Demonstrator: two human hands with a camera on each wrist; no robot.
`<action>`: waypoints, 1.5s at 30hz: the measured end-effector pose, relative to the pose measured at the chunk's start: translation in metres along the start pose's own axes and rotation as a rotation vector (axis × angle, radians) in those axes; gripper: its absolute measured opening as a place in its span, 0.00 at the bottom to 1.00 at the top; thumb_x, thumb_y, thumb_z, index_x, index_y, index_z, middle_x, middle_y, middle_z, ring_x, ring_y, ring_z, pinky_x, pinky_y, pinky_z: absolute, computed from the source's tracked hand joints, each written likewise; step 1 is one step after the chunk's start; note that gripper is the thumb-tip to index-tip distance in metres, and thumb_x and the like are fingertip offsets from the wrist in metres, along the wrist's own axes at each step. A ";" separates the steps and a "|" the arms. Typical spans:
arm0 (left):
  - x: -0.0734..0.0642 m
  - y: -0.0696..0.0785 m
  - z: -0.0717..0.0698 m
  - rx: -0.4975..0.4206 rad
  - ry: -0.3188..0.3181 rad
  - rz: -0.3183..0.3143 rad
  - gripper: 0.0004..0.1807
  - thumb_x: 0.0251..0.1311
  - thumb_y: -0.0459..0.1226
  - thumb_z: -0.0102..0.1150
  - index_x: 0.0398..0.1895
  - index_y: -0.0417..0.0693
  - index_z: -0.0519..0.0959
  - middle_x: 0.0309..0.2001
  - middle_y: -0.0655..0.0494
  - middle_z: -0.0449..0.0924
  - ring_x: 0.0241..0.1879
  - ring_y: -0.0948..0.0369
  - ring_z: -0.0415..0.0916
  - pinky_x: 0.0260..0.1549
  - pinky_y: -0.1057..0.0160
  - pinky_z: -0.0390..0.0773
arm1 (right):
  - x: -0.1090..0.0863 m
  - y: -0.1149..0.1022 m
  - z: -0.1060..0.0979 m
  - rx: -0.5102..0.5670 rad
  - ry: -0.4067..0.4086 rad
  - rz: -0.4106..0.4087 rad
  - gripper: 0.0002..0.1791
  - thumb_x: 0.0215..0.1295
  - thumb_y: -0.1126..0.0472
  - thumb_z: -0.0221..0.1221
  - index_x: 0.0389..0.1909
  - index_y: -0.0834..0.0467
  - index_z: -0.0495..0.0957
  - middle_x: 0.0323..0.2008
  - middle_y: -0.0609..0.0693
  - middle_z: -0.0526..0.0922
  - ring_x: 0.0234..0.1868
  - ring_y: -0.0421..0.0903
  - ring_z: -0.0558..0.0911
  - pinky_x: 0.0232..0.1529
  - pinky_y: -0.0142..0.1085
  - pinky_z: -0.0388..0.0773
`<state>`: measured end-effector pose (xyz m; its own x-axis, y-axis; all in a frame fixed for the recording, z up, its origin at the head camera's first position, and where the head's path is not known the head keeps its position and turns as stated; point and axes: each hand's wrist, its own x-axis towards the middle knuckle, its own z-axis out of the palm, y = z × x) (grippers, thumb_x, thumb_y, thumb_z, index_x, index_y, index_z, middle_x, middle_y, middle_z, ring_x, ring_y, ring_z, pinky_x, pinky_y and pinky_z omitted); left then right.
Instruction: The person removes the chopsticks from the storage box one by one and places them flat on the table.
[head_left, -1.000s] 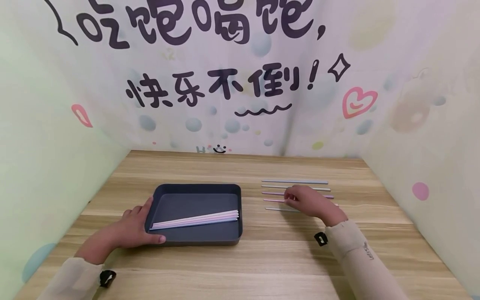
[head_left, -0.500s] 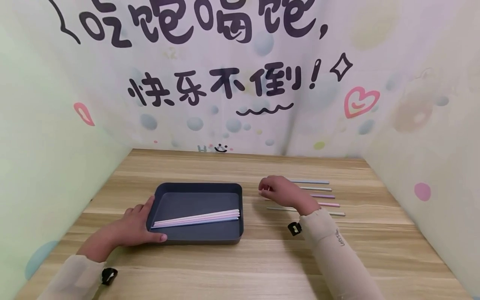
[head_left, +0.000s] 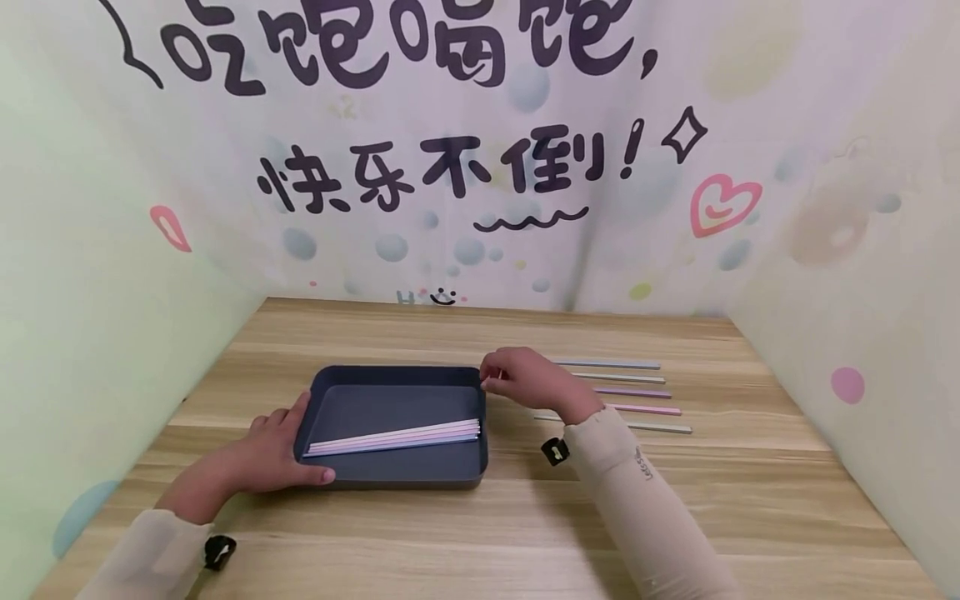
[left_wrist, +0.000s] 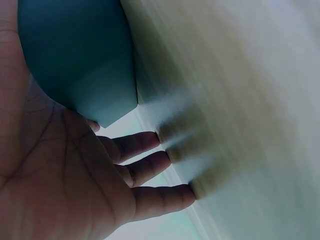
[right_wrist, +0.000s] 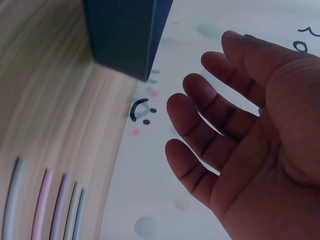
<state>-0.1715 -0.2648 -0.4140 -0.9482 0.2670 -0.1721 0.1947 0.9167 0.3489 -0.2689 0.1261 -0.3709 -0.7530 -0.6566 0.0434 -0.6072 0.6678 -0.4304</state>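
A dark grey rectangular tray stands on the wooden table with a bundle of several pale chopsticks lying slantwise inside. My left hand rests against the tray's left side, thumb along the front wall. In the left wrist view, three straight fingers of it touch the table beside the tray. By the tray's back right corner hovers my right hand; its loosely bent fingers hold nothing in the right wrist view. Several chopsticks lie in a spaced row right of the tray, partly hidden behind my right hand and wrist.
A white printed cloth wall with black lettering closes off the back of the table. Pale side walls border it left and right. The table's front part is bare wood.
My right hand has moved left from over the row of chopsticks to the tray's back right corner, uncovering the chopsticks' right ends. The left hand and the tray have kept their places.
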 end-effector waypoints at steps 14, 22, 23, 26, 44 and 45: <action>-0.002 -0.002 0.001 -0.009 0.000 -0.006 0.73 0.44 0.67 0.70 0.74 0.26 0.41 0.61 0.18 0.58 0.58 0.26 0.58 0.52 0.33 0.66 | 0.038 -0.046 0.010 0.024 -0.071 -0.099 0.04 0.71 0.57 0.61 0.41 0.51 0.81 0.36 0.42 0.78 0.36 0.40 0.76 0.41 0.34 0.74; 0.000 -0.003 0.004 -0.016 0.008 0.002 0.73 0.43 0.67 0.70 0.74 0.26 0.41 0.61 0.18 0.58 0.59 0.25 0.57 0.52 0.33 0.66 | 0.056 -0.061 0.024 0.073 -0.112 -0.124 0.08 0.70 0.57 0.62 0.45 0.56 0.82 0.34 0.42 0.78 0.35 0.41 0.75 0.39 0.33 0.73; 0.000 -0.003 0.005 -0.017 0.008 0.002 0.73 0.43 0.67 0.70 0.74 0.26 0.41 0.61 0.18 0.59 0.59 0.24 0.57 0.53 0.33 0.66 | 0.058 -0.062 0.027 0.074 -0.116 -0.128 0.08 0.70 0.57 0.62 0.45 0.56 0.82 0.34 0.42 0.78 0.35 0.40 0.75 0.39 0.32 0.73; -0.001 -0.003 0.006 -0.021 0.004 0.005 0.74 0.43 0.68 0.70 0.74 0.26 0.40 0.61 0.19 0.59 0.59 0.24 0.56 0.53 0.33 0.66 | 0.065 -0.064 0.036 0.086 -0.135 -0.133 0.07 0.70 0.57 0.62 0.44 0.55 0.82 0.34 0.42 0.78 0.34 0.40 0.74 0.38 0.31 0.72; -0.001 0.000 -0.001 -0.028 0.003 0.009 0.75 0.42 0.68 0.70 0.74 0.26 0.40 0.62 0.18 0.58 0.59 0.26 0.57 0.52 0.33 0.67 | 0.077 -0.059 0.081 0.183 -0.271 -0.070 0.02 0.68 0.58 0.64 0.39 0.50 0.81 0.31 0.40 0.78 0.30 0.36 0.74 0.33 0.29 0.71; -0.001 0.000 -0.001 -0.027 0.000 0.009 0.74 0.42 0.68 0.70 0.74 0.26 0.40 0.62 0.18 0.58 0.59 0.26 0.57 0.52 0.33 0.67 | 0.076 -0.059 0.082 0.185 -0.269 -0.068 0.02 0.68 0.58 0.64 0.39 0.50 0.81 0.30 0.41 0.78 0.30 0.37 0.74 0.33 0.29 0.71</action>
<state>-0.1704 -0.2652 -0.4130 -0.9466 0.2749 -0.1685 0.1962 0.9058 0.3755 -0.2701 0.0082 -0.4162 -0.6034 -0.7829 -0.1514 -0.5790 0.5607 -0.5919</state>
